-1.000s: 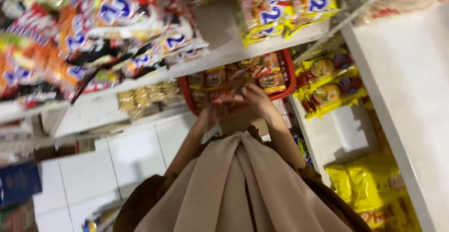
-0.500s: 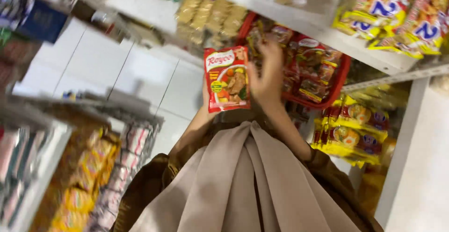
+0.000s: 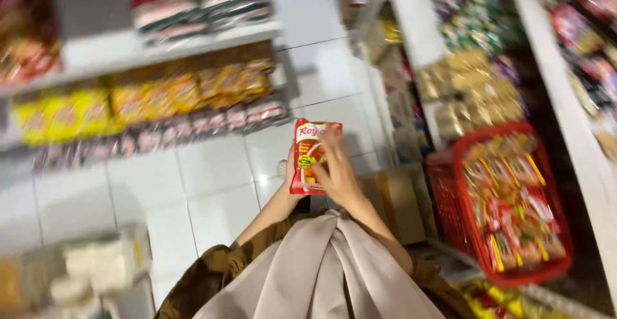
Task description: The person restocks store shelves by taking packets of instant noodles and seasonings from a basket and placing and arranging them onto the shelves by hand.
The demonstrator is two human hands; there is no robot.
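Red packet (image 3: 308,158): flat, rectangular sachet, glossy red with white lettering across the top, a yellow-green round mark at the middle left and a food picture below. Held upright, printed face toward the camera, top edge slightly tilted right. Raised in the air above the white tiled floor, between both hands; right edge partly covered by fingers, lower left edge pinched from behind.

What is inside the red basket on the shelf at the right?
The red basket holds red and yellow food packets, loosely piled to the rim. Anything beneath that top layer is covered, and blur hides finer detail.
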